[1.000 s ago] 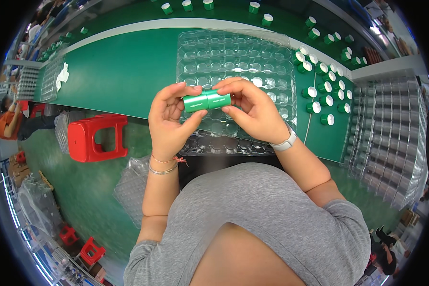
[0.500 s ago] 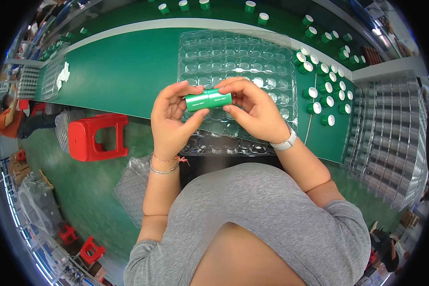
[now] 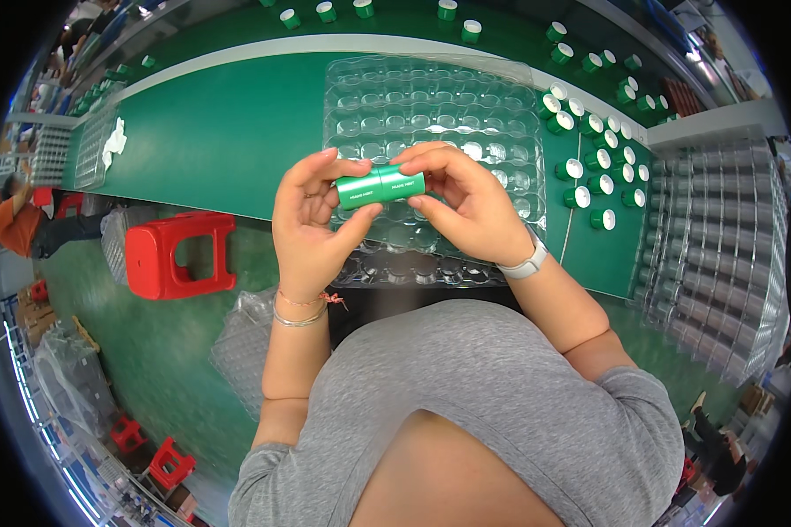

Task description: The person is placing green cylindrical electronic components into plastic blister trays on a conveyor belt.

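Observation:
Both hands hold a shiny green cylinder [image 3: 380, 187] level above the bench, with a seam around its middle. My left hand [image 3: 312, 215] pinches the left part between thumb and fingers. On the right part, the thumb and fingers of my right hand [image 3: 470, 206] are closed. Below and behind the hands lies a clear plastic tray [image 3: 431, 97] with rows of round pockets. To its right stand several green cylinders with white tops [image 3: 601, 184], upright on the green bench [image 3: 211, 110].
Stacked clear trays [image 3: 712, 255] rise at the right end. More green pieces stand on a strip beyond the pale rail [image 3: 237, 60]. A red stool [image 3: 180, 255] stands at left, near a clear tray [image 3: 246, 342] low down. A person in orange [image 3: 13, 224] is far left.
My left hand has shifted slightly left, and the cylinder has tilted and turned a little in the fingers. The green pieces beyond the rail have moved left.

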`<state>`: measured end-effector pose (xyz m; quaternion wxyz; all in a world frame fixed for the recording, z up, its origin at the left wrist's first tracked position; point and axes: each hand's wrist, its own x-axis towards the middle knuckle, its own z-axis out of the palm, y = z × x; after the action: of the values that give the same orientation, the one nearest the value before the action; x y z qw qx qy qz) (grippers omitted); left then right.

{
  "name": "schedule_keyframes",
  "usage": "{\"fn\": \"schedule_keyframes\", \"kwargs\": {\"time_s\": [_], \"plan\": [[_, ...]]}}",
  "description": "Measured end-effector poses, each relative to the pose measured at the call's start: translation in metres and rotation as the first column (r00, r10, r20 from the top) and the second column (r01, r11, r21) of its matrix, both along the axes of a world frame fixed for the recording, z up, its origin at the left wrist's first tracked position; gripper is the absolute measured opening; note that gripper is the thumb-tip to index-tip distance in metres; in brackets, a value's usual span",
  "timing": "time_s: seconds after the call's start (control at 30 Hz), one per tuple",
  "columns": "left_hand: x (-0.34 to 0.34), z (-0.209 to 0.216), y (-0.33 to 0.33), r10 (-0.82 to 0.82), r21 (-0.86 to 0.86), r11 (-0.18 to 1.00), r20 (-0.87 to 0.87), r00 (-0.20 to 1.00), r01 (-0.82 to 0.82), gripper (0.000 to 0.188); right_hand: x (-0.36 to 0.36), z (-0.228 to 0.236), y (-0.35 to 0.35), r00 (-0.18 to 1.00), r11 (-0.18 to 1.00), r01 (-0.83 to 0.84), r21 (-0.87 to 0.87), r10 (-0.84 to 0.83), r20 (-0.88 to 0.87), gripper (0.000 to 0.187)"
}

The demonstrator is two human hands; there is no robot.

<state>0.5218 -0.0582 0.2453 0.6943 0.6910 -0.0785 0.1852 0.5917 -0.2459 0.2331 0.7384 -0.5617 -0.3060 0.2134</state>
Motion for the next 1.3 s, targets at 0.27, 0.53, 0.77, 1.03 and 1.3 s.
{"fn": "schedule_keyframes", "kwargs": {"time_s": [0.27,0.53,0.77,1.03,1.3], "plan": [[0.001,0.003,-0.005,0.008,-0.011,1.0,-0.038,0.999,-0.008,0.065,0.0,-0.001,0.0,1.0,1.0,0.026,-0.001,-0.026,-0.014,0.036],[0.002,0.001,0.002,0.033,-0.199,0.975,-0.326,0.945,-0.103,0.043,0.003,-0.006,-0.008,0.832,0.969,0.009,0.245,0.129,-0.54,0.038],[0.011,-0.001,-0.007,0.022,-0.149,0.987,-0.243,0.97,-0.06,0.045,0.0,0.004,-0.006,0.829,0.968,-0.012,0.249,0.149,-0.54,0.054],[0.008,0.012,-0.014,-0.039,-0.103,0.994,-0.181,0.983,0.021,0.068,0.002,-0.01,-0.007,0.971,0.987,0.102,0.12,-0.072,-0.229,0.051],[0.004,0.007,-0.011,0.009,0.052,0.999,-0.092,0.996,-0.004,0.07,-0.001,-0.006,-0.008,0.982,0.982,0.056,0.181,-0.021,-0.188,0.044]]}}
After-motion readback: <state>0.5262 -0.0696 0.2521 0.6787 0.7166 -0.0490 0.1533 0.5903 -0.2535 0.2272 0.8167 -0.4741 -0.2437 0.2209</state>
